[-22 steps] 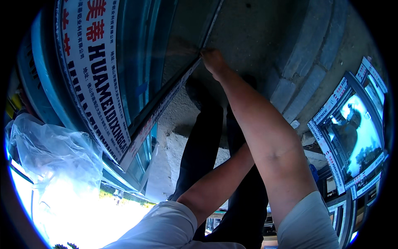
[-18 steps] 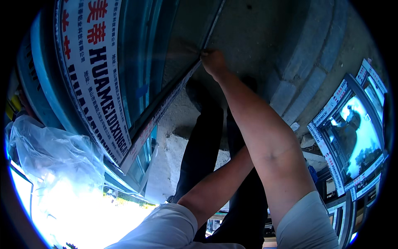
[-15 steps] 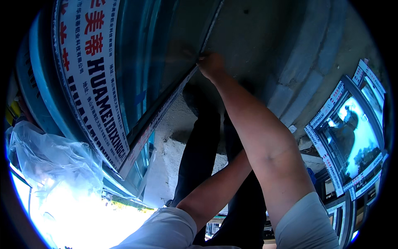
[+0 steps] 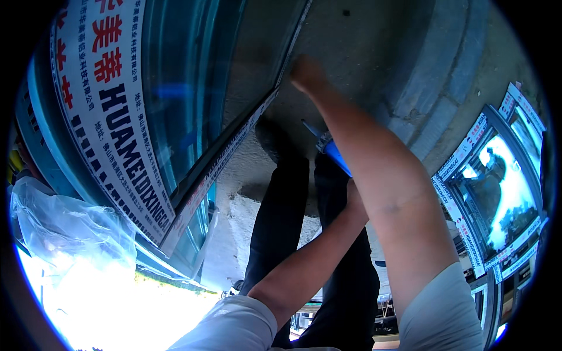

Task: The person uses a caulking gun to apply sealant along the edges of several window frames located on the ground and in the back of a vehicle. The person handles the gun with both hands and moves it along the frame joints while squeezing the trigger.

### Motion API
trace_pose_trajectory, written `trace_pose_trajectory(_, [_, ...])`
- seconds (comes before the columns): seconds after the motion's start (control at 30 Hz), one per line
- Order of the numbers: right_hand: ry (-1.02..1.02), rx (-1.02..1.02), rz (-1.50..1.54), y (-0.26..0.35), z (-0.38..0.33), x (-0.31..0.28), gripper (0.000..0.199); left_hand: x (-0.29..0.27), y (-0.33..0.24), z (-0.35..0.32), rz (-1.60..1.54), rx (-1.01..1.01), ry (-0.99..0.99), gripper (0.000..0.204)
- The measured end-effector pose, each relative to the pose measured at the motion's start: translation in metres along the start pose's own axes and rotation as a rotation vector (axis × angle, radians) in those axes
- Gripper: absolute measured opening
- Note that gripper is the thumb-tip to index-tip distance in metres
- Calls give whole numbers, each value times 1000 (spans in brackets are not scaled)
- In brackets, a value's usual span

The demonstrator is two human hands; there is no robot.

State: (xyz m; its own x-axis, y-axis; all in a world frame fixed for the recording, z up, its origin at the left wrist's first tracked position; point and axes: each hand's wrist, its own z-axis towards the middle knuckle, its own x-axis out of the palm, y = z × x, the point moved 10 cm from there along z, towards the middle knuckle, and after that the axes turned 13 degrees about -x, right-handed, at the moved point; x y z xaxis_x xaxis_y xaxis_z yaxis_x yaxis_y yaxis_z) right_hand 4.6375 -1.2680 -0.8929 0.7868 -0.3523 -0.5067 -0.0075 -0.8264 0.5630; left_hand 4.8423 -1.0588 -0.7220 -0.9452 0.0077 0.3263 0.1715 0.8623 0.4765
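Note:
A framed glass panel [image 4: 199, 76] stands at the left, its dark frame [image 4: 237, 143] edged with printed protective tape. Close to the frame's far edge, just right of it, is my right hand [image 4: 307, 75]; its fingers are smeared by motion and it looks slightly apart from the frame. Under my right forearm, my left hand [image 4: 355, 196] is mostly hidden but closed around a blue caulking gun [image 4: 335, 156]. The gun's thin nozzle [image 4: 310, 127] points up and left, toward the frame.
Clear plastic wrap [image 4: 70, 228] hangs at the lower left, by bright daylight. Stone-like slabs [image 4: 430, 76] lie on the floor at the far right. Taped window units [image 4: 497, 187] lean at the right. My dark-trousered legs [image 4: 281, 199] stand beside the panel.
My right hand has moved off the frame edge, up and slightly right. The blue caulking gun has come into view from behind my right forearm, and the panel sits slightly further left in view.

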Motion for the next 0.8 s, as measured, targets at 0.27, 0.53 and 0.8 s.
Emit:
trace_pose_trajectory(0.27, [-394, -198, 119, -40, 49, -106, 36, -24, 1, -3, 7, -1, -405, 29])
trace_pose_trajectory(0.53, [-502, -200, 381, -33, 108, -150, 37, -13, -4, -15, -30, -30, -456, 28])
trace_pose_trajectory(0.8, [-584, -219, 302, -48, 141, -166, 24, -12, -5, -13, -58, -43, -441, 30])
